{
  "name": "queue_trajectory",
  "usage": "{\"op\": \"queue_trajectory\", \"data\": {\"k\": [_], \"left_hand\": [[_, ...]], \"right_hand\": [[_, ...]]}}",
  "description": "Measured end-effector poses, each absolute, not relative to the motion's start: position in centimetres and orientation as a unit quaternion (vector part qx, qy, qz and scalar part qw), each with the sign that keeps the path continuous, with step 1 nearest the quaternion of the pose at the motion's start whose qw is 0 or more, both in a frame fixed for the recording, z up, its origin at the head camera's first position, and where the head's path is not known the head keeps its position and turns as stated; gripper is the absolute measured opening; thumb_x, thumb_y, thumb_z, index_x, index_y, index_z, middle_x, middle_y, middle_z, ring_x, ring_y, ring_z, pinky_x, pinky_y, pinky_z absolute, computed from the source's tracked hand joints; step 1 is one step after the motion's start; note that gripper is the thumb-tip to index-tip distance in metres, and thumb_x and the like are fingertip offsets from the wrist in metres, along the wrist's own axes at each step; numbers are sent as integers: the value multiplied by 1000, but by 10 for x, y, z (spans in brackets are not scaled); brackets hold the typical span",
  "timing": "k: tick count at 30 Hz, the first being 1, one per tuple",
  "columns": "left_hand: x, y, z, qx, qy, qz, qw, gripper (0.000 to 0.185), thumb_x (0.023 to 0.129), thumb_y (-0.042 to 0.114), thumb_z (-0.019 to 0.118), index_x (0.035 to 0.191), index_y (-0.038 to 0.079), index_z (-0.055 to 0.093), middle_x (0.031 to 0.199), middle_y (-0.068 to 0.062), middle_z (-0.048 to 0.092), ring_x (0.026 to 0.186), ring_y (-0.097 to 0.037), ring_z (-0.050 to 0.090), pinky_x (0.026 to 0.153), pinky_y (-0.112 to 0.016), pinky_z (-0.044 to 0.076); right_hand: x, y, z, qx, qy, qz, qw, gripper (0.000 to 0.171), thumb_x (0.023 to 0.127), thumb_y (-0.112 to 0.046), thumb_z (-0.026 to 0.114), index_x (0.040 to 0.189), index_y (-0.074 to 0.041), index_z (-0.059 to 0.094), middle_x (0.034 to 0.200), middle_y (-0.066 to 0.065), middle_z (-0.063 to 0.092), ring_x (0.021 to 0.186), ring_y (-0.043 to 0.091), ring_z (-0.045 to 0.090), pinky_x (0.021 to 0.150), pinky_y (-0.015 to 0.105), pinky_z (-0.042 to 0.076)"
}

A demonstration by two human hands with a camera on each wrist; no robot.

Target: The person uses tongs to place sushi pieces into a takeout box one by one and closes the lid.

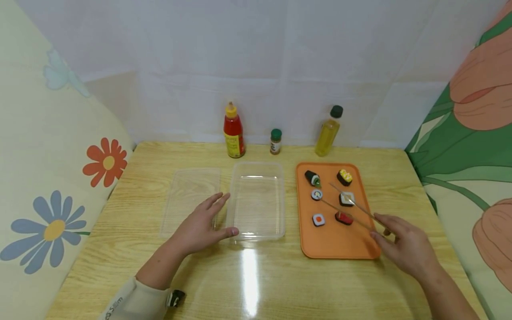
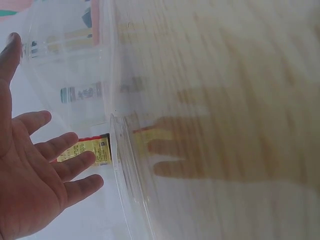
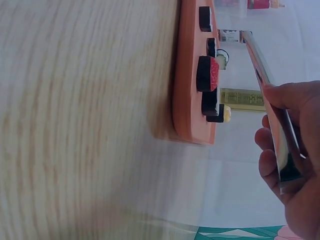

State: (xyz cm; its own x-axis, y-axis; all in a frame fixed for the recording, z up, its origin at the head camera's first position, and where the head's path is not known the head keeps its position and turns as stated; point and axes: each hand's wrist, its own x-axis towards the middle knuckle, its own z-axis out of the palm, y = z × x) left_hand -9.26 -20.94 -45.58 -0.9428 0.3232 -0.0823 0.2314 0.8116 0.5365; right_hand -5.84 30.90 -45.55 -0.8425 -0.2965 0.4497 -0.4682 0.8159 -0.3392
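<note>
My right hand grips a pair of metal tongs at its rear end. Their two arms are spread and reach over the orange tray. One tip is at the small round sushi roll; the other overlaps the middle of the tray. Around them lie a cone-shaped hand roll, a yellow-topped piece, a white-topped piece, a red-topped piece and a square roll. My left hand has its fingers spread beside the clear plastic container, holding nothing.
A flat clear lid lies left of the container, partly under the left hand in the head view. At the back stand a red sauce bottle, a small spice jar and an oil bottle, before a white cloth.
</note>
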Motion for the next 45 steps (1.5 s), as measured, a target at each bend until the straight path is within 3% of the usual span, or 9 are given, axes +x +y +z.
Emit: {"op": "queue_trajectory", "data": {"k": [6,13,27,38,45], "left_hand": [[-93,-209,-456,147,947,272,84,106,85,77,67,166,20,29,168,-17,28,149,-47,31,110,-70,37],[-93,-210,-458,146,947,272,86,106,85,77,66,166,20,29,167,-17,28,149,-47,31,109,-71,37],[-93,-209,-457,147,947,273,87,105,86,74,68,166,20,29,167,-17,28,149,-48,31,109,-71,37],[-93,-210,-458,144,945,278,90,106,84,77,67,166,21,28,167,-17,28,149,-48,32,109,-70,37],[-94,-211,-460,149,944,281,87,105,85,75,68,166,24,28,168,-15,28,149,-47,31,110,-70,36]], "right_hand": [[-55,310,-461,217,-935,224,168,50,75,-5,89,122,0,74,110,11,74,71,6,55,51,17,39],[-55,312,-468,234,-924,247,173,49,72,-2,91,118,4,75,105,11,73,67,1,50,55,12,39],[-49,312,-478,233,-920,270,163,55,63,-10,98,114,-3,79,97,6,75,63,-2,47,55,13,40],[-45,317,-484,246,-922,266,139,49,67,-9,96,114,-4,80,79,-10,65,63,-2,47,55,13,37],[-43,320,-485,253,-919,271,135,47,68,-8,95,112,-5,80,91,-1,75,67,-1,53,55,12,41]]}}
